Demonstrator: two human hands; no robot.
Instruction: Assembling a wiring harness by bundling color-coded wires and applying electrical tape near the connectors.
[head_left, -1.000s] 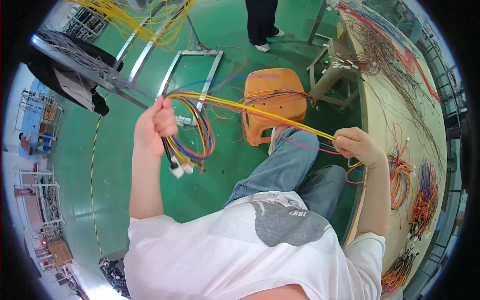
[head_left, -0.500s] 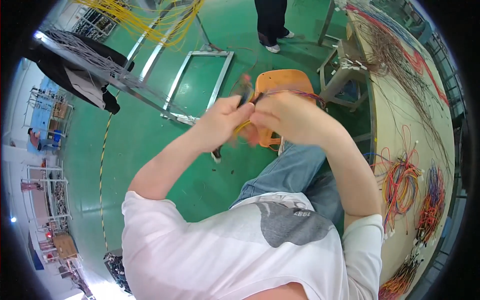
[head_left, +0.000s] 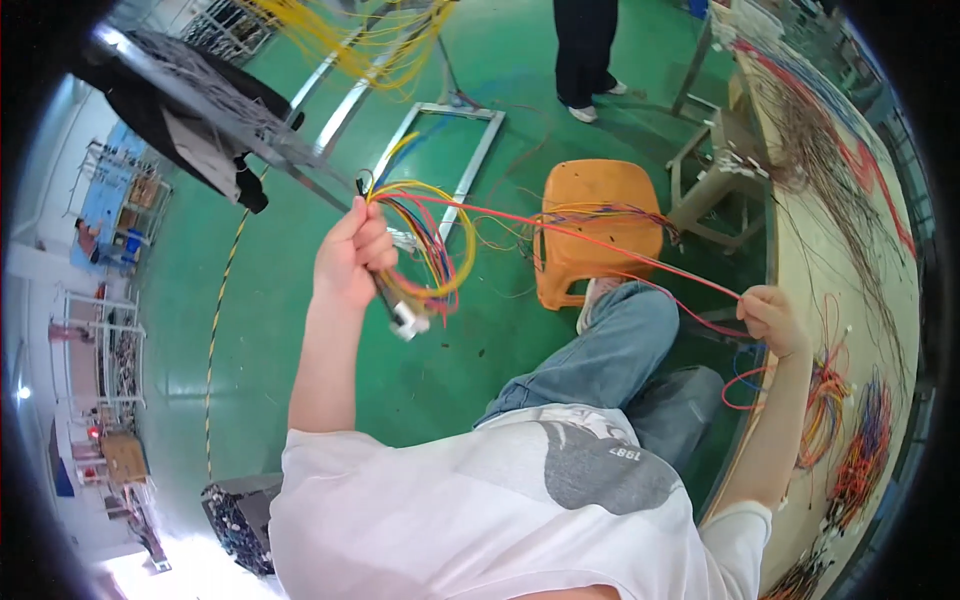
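Observation:
My left hand [head_left: 360, 255] is closed round a coiled wire bundle [head_left: 467, 245] of yellow, red, blue and dark strands, raised over the floor. A blurred white connector [head_left: 408, 320] hangs below that fist. From the bundle a red wire [head_left: 610, 245] runs taut across to my right hand [head_left: 772, 320], which pinches it beside the table edge; a loose red length droops below. Under the stretched wire stands an orange plastic stool [head_left: 600, 185] with purple and dark wires [head_left: 610, 212] lying across its seat.
At right, a long table [head_left: 870, 270] carries brown, red and multicoloured wire bundles. A grey stool [head_left: 720, 175] stands by it. Yellow wires [head_left: 370, 45] hang from a metal frame at upper left, near a dark jacket [head_left: 190, 120]. Another person's legs [head_left: 585, 50] are at the far side.
My hands were together above the stool; now they are wide apart, the left moved left with the bundle and the right moved right, drawing the red wire out between them.

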